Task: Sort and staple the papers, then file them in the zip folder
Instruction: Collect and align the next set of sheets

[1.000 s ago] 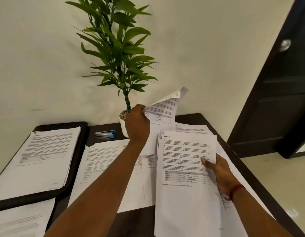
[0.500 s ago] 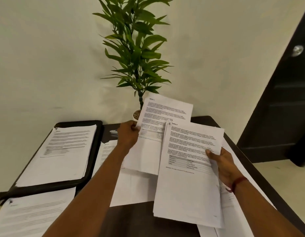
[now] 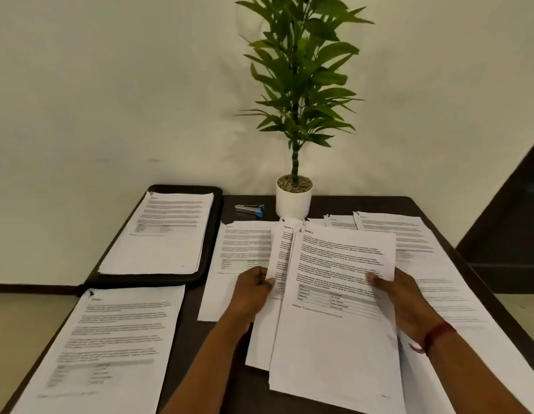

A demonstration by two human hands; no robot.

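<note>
My right hand (image 3: 401, 297) grips the right edge of a stack of printed papers (image 3: 334, 339) held above the dark table (image 3: 239, 383). My left hand (image 3: 253, 289) pinches a separate sheet (image 3: 277, 258) tucked just behind the stack's left side. A black zip folder (image 3: 213, 234) lies open at the back left with a paper pile (image 3: 164, 234) on it. A silver and blue stapler (image 3: 250, 209) rests near the back edge. More paper piles lie at front left (image 3: 104, 348), at centre (image 3: 239, 249) and at right (image 3: 433, 282).
A potted green plant in a white pot (image 3: 293, 198) stands at the back centre, against the wall. The table's right edge runs beside a dark door (image 3: 517, 234) and a light floor.
My left hand has lowered its sheet from up near the plant to beside the stack. The view has shifted left, showing the pot and stapler.
</note>
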